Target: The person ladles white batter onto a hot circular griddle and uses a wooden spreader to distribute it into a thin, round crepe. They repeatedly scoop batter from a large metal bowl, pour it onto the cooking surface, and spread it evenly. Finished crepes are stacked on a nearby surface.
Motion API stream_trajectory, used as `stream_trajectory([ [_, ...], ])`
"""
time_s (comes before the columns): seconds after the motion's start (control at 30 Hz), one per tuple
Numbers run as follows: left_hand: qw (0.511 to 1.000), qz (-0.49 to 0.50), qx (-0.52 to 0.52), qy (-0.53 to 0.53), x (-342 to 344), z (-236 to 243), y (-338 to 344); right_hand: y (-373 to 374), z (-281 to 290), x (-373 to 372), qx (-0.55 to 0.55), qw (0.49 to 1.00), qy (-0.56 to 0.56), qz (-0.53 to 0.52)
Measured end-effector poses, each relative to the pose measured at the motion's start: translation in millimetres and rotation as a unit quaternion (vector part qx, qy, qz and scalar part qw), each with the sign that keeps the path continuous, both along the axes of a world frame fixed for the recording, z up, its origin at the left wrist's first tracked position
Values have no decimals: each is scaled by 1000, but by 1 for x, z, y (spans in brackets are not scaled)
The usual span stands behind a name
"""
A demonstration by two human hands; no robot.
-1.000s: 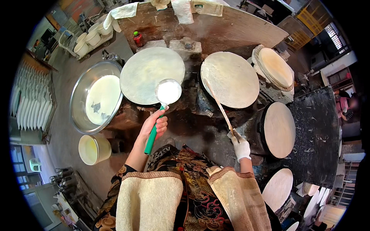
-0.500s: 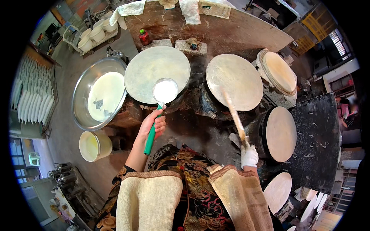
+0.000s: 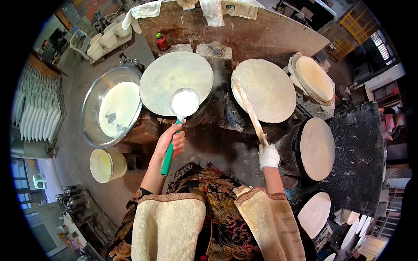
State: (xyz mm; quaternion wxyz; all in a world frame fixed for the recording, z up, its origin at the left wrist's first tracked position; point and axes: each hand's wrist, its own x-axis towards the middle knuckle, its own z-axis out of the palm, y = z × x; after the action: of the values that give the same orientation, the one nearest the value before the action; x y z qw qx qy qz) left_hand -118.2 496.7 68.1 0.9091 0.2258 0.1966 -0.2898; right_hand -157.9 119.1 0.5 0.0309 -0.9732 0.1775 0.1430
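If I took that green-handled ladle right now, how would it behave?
The ladle would probably spill if tilted: white, seemingly liquid contents fill its round end. It may feel end-heavy, with that load at one end.

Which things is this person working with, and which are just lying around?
In use, it seems:
ladle, in the left hand
stick, in the gloved right hand
left round plate
right round plate
steel bowl

Just around, probably:
red bottle
towels
stool
white tubs
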Motion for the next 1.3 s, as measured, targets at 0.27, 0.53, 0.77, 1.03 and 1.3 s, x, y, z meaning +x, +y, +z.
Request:
stream_trajectory([
  [0.27, 998, 29, 48, -15, -25, 17, 4, -12, 1, 11, 48, 996, -75, -1],
  [0.53, 997, 75, -6, -21, -54, 4, 43, -42, -14, 32, 84, 975, -204, 4],
  [0.77, 984, 155, -27, -77, -42, -24, 147, 30, -33, 85, 400, 886, -215, -97],
  [1.03, 943, 216, 198, 157, 55, -224, 357, 399, -8, 118, 356, 906, 114, 199],
  [1.3, 759, 184, 589, 208, 117, -278, 458, 578, -48, 195, 192, 901, 273, 278],
])
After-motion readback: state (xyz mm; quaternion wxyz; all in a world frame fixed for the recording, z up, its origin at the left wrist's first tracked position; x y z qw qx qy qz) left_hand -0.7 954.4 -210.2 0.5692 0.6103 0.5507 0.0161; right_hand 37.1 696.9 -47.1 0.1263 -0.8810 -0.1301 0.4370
